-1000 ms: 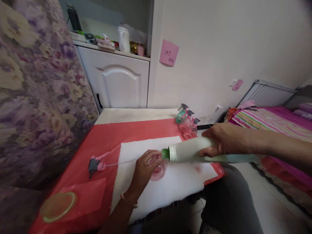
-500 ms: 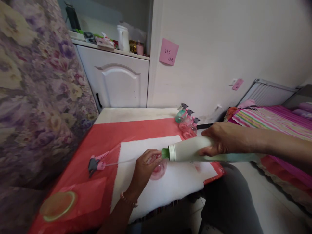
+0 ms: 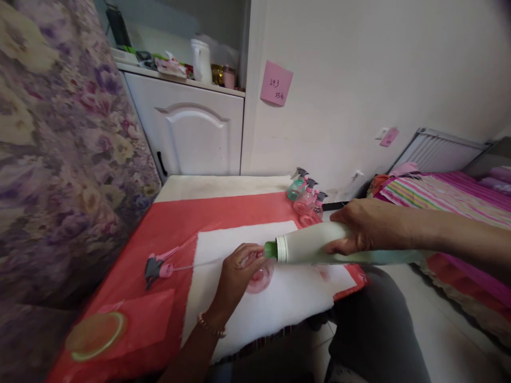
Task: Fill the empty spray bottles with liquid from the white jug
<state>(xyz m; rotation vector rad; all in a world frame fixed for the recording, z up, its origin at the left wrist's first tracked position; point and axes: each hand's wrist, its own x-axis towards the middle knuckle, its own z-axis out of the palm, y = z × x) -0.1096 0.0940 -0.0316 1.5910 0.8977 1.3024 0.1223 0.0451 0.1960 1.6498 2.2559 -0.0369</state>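
My left hand (image 3: 244, 267) is closed around the neck of a clear pink spray bottle body (image 3: 261, 279) standing on a white cloth (image 3: 223, 314). In my right hand (image 3: 359, 229) is a large pale green bottle (image 3: 311, 243), tipped almost level with its uncapped mouth pointing left. Its green spout (image 3: 270, 250) sits right at the pink bottle's top, close to my left fingertips. Whether liquid is flowing cannot be made out. Left of the cloth lies a grey and pink spray head (image 3: 157, 270), its tube reaching over the cloth's edge.
Several spray bottles (image 3: 305, 197) stand at the table's back right corner. A round lid-like disc with a pale rim (image 3: 96, 335) lies on the red table cover (image 3: 223, 210) at front left. A floral curtain (image 3: 67, 159) hangs at left; a bed (image 3: 451, 197) is at right.
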